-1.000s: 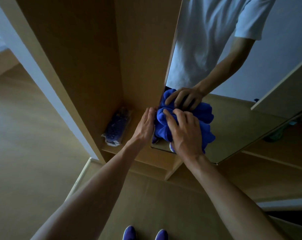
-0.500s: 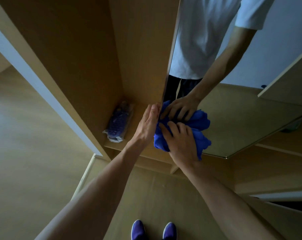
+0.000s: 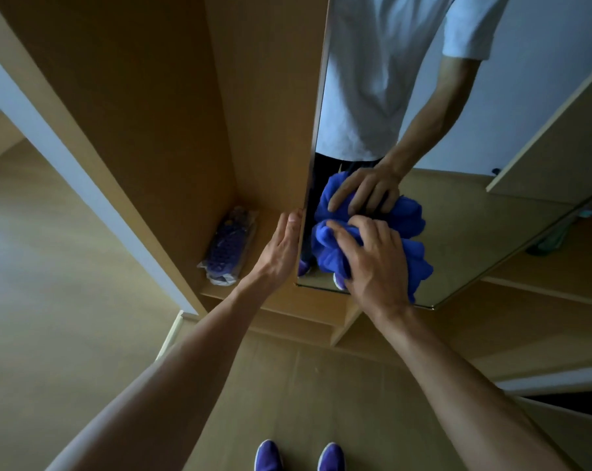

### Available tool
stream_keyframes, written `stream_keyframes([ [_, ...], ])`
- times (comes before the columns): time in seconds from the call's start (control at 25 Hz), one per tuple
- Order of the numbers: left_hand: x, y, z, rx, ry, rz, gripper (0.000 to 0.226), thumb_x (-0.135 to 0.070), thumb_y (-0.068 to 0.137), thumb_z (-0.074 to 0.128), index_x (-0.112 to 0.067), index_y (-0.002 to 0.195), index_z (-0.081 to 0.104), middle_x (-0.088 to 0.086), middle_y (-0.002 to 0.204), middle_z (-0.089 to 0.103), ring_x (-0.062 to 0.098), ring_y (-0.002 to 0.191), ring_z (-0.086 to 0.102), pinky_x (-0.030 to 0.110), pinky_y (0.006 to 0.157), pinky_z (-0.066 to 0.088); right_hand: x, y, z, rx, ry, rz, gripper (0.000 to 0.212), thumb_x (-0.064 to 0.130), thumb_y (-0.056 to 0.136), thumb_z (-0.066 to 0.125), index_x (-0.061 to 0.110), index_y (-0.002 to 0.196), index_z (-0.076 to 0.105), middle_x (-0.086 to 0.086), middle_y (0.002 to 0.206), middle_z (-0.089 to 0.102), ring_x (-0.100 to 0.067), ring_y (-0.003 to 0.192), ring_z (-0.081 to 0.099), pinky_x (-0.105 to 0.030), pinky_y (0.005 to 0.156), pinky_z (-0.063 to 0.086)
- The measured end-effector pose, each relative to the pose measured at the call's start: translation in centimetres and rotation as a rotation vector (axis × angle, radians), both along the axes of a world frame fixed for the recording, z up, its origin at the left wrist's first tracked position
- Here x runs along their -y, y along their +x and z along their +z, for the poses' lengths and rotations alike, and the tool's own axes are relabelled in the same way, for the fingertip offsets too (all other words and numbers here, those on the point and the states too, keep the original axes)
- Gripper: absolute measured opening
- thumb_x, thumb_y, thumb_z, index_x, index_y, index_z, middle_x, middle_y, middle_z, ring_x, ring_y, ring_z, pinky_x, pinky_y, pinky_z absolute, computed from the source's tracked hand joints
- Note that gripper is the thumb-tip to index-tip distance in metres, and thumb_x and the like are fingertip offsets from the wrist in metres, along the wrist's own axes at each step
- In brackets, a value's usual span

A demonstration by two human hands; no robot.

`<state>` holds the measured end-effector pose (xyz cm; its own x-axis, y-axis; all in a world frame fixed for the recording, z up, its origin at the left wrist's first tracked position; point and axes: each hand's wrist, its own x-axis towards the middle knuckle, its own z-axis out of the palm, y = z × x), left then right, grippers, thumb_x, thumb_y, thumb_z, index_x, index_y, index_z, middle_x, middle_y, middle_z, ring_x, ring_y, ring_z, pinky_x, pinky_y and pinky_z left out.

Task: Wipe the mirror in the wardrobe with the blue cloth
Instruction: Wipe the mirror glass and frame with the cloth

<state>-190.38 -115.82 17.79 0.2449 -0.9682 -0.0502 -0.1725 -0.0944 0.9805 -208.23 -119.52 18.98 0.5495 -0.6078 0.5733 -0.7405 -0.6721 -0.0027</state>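
While flat beside the glossy mirror [image 3: 474,232], left hand [image 3: 281,253]; right hand [image 3: 376,266] tight around plush blue cloth [image 3: 328,253].

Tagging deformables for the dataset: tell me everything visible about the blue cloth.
The blue cloth is a vivid blue, soft, plush-looking fabric, bunched into a crumpled wad with deep folds. The right hand grips it, fingers curled over it, pressing it against the lower left part of the mirror, near its bottom edge. Its reflection meets it in the glass.
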Motion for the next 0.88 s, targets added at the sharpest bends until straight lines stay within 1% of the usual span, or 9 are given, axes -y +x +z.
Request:
stream_keyframes([
  [0.12,-0.3,-0.3,-0.1,0.007,0.015,0.014,0.04,-0.057,0.105,0.014,-0.048,0.126,0.048,0.0,0.137,0.053,0.022,0.128,0.054,0.054,0.113,0.039,0.4,-1.2,1.9,0.079,-0.05,-0.023,0.048,0.026,0.089,0.067,0.024,0.136,0.058,-0.007,0.12,0.057,-0.027,0.105,0.052,-0.041,0.09,0.041],
  [0.28,-0.7,-0.9,-0.8,0.027,0.062,0.064,0.045,-0.06,0.104,0.016,-0.039,0.134,0.043,-0.007,0.131,0.056,0.018,0.12,0.057,0.051,0.109,0.043,0.3,-1.5,0.5,0.022,-0.07,-0.015,0.057,0.025,0.085,0.075,0.025,0.139,0.057,-0.007,0.123,0.058,-0.029,0.108,0.053,-0.044,0.093,0.042],
  [0.36,-0.8,-1.1,-1.2,0.042,0.057,0.103,0.042,-0.057,0.107,0.017,-0.039,0.136,0.042,-0.013,0.122,0.057,0.011,0.109,0.058,0.045,0.102,0.047,0.2,-1.4,-1.2,-0.015,-0.07,-0.009,0.057,0.02,0.086,0.073,0.025,0.14,0.054,-0.008,0.126,0.056,-0.029,0.108,0.051,-0.044,0.094,0.04],
  [0.44,-0.7,-1.3,-1.3,0.064,0.058,0.129,0.04,-0.053,0.108,0.017,-0.038,0.135,0.042,-0.013,0.117,0.058,0.005,0.102,0.058,0.04,0.092,0.046,0.0,-1.3,-3.2,-0.082,-0.043,-0.008,0.058,0.018,0.086,0.071,0.024,0.141,0.052,-0.009,0.127,0.054,-0.03,0.107,0.051,-0.045,0.092,0.042],
  [0.52,-0.5,-1.4,-1.4,0.066,0.079,0.136,0.039,-0.054,0.108,0.017,-0.038,0.134,0.042,-0.009,0.118,0.06,0.011,0.103,0.06,0.042,0.092,0.046,-0.1,-1.5,-5.2,-0.179,0.001,-0.019,0.062,0.021,0.081,0.075,0.023,0.138,0.052,-0.01,0.127,0.055,-0.032,0.105,0.052,-0.045,0.09,0.044],
  [0.6,-0.4,-1.2,-1.4,0.049,0.105,0.133,0.036,-0.055,0.108,0.017,-0.043,0.132,0.041,-0.007,0.125,0.059,0.018,0.112,0.059,0.049,0.1,0.046,0.0,-1.7,-6.6,-0.259,0.05,-0.013,0.065,0.02,0.076,0.079,0.023,0.136,0.054,-0.01,0.125,0.057,-0.032,0.101,0.054,-0.045,0.088,0.046],
  [0.68,-0.4,-1.2,-1.3,0.048,0.12,0.135,0.035,-0.056,0.108,0.017,-0.045,0.131,0.041,-0.008,0.123,0.06,0.018,0.112,0.06,0.054,0.104,0.046,0.1,-2.0,-7.3,-0.297,0.094,0.01,0.066,0.016,0.074,0.081,0.023,0.135,0.056,-0.009,0.123,0.058,-0.03,0.098,0.055,-0.044,0.085,0.048],
  [0.76,-0.4,-1.2,-1.3,0.048,0.13,0.146,0.033,-0.056,0.108,0.018,-0.046,0.127,0.043,-0.011,0.112,0.06,0.018,0.105,0.06,0.057,0.103,0.047,0.2,-2.4,-7.2,-0.291,0.129,0.025,0.066,0.015,0.074,0.081,0.024,0.134,0.056,-0.008,0.122,0.058,-0.029,0.097,0.056,-0.043,0.085,0.048],
  [0.88,-0.3,-1.2,-1.6,0.038,0.14,0.154,0.034,-0.056,0.108,0.019,-0.043,0.131,0.041,-0.004,0.12,0.06,0.023,0.11,0.059,0.055,0.1,0.047,0.5,-3.6,-5.8,-0.203,0.109,0.007,0.061,0.017,0.078,0.079,0.025,0.134,0.057,-0.008,0.121,0.058,-0.029,0.097,0.055,-0.043,0.084,0.047],
])
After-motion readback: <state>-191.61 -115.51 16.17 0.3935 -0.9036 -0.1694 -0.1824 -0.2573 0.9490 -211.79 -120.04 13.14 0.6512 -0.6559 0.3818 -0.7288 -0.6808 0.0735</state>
